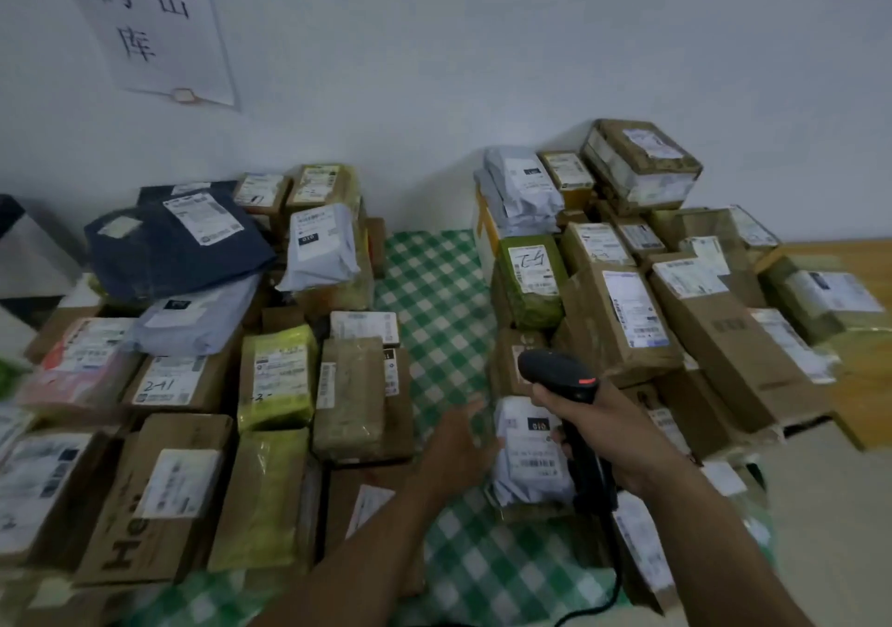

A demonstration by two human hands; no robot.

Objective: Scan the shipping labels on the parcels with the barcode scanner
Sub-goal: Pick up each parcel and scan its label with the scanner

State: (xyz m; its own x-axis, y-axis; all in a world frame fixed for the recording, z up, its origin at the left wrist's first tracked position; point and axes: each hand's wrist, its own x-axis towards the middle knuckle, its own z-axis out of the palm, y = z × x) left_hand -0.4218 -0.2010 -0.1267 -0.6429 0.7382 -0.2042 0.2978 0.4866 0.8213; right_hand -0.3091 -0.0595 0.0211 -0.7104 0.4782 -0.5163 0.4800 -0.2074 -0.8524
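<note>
Paper sign [154, 23]: it hangs on the wall at the far left, high above the parcels, where it is easy to read.
Left pile [169, 380]: boxes and bags lie close together. Most have the sticker side up, so the stickers are easy to see.
Surface [434, 288]: a green and white checked cloth covers it. A bare strip runs between the two piles, and I think it keeps them apart.
Left hand [458, 448]: it is wide, with straight fingers, right at the left edge of the white parcel. It is blurry, so I cannot tell if it touches. I think it is there to steady the bag.
White parcel [528, 452]: a soft bag on top of other parcels, at the near end of the right pile. Its label [531, 457] faces up, ready to be read.
Scanner [560, 375]: black, with its head over the far end of the white parcel. I cannot tell just where it aims.
Right hand [608, 433]: it holds the scanner, with fingers curled round the handle.
Cord [603, 602]: it hangs from the handle toward the near edge.
Right pile [622, 317]: more boxes, stacked higher, stickers mostly up.
</note>
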